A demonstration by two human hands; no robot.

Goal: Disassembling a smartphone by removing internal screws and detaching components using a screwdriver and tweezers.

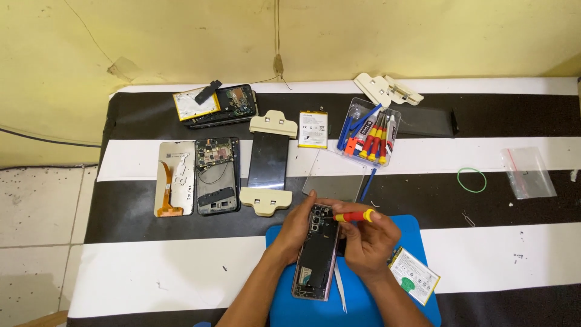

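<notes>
An opened phone (316, 254) with its back cover off lies on a blue mat (417, 239) at the near edge. My left hand (295, 232) grips the phone's left side near the top. My right hand (368, 241) holds a red and yellow screwdriver (354, 215) lying sideways, its tip pointing at the phone's camera end. White tweezers (340, 289) lie on the mat beside the phone. A phone battery (414, 276) rests at the mat's right edge.
On the black and white striped table (181, 266) lie other dismantled phones (216, 175), a clamped screen (268, 162), a second battery (313, 129), a clear tool tray (369, 133), a glass panel (333, 187), a green rubber band (471, 180) and a plastic bag (528, 172).
</notes>
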